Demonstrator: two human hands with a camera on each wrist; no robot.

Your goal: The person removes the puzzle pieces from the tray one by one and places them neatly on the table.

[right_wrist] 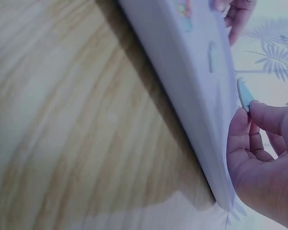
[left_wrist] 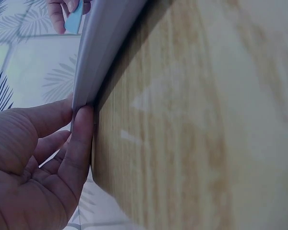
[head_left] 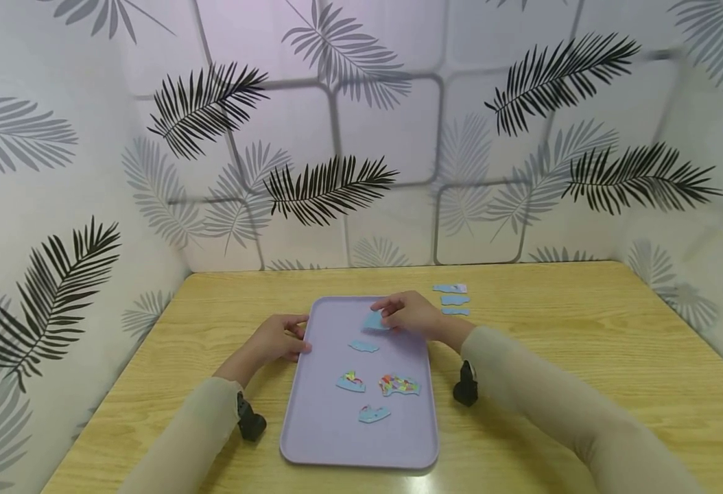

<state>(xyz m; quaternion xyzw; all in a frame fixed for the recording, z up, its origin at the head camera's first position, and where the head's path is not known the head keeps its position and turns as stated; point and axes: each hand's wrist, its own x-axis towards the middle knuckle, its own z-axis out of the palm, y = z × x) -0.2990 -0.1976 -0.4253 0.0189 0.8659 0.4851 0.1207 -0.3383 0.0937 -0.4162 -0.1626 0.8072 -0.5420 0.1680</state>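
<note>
A pale purple tray (head_left: 361, 439) lies on the wooden table. At its left edge my left hand (head_left: 277, 339) pinches the rim between thumb and fingers, as the left wrist view shows close up. Over the tray's far right part, my right hand (head_left: 412, 315) pinches a light blue flat piece (head_left: 374, 321), probably of a jigsaw puzzle. In the right wrist view this piece (right_wrist: 245, 96) stands tilted between thumb and fingertips. On the tray lie a plain blue piece (head_left: 363, 346), a multicoloured piece (head_left: 400, 385) and two blue pieces with coloured patches, one left (head_left: 351, 382), one nearer (head_left: 374, 414).
Beyond the tray's far right corner, three narrow blue pieces (head_left: 455, 300) lie in a column on the table (head_left: 553, 329). A wall with a leaf pattern (head_left: 386, 226) rises behind the table's far edge. Black wrist cameras (head_left: 466, 384) sit on both sleeves.
</note>
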